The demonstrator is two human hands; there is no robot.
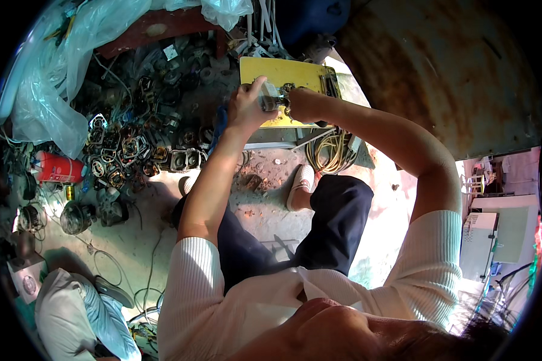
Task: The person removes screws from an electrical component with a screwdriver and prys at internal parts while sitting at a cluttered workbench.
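On a low yellow-topped stand (253, 71), a small grey metal part (268, 96) sits between my two hands. My left hand (246, 109) closes round its left side, with the thumb and fingers wrapped over it. From the right, my right hand (306, 104) meets the part's other side with the fingers curled in. Whatever is pinched in those fingers is too small and covered to name. Brownish bits lie on the yellow top around the part. A dark tool-like thing (329, 83) rests along the top's right edge.
Piles of metal motor parts (123, 144) cover the floor at left, beside a red container (59, 168). Coiled yellowish cable (330, 151) lies under the stand. A rusty metal sheet (439, 72) rises at right. A person's trousered leg (72, 307) shows at lower left.
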